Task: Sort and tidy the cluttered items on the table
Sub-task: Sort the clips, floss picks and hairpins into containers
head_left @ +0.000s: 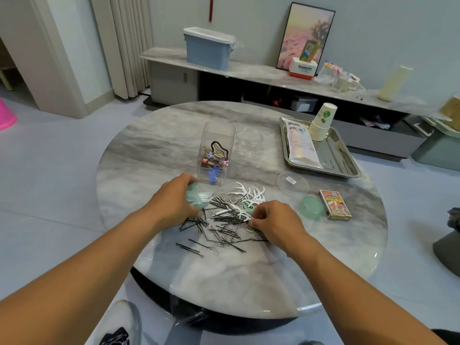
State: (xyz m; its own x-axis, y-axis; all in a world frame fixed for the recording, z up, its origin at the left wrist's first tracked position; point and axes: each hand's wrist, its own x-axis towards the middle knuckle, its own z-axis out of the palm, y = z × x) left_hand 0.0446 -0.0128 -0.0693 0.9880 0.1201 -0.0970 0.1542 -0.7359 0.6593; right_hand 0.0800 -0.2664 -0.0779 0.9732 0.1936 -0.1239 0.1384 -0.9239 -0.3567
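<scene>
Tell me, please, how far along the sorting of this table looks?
Done: coloured clips sit in the clear box. In hand: the left hand holds a mint container with white floss picks; the right hand pinches one from the pile. Left: the mixed pile of hairpins and picks.

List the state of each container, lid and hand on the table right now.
Square clear organizer: upright, open, holding clips.
Round clear jar: upright, lid off, looks empty.
Clear lid: lying flat on table.
Green case: lying apart on table.
Left hand: gripping floss picks.
Right hand: pinching in the pile.
</scene>
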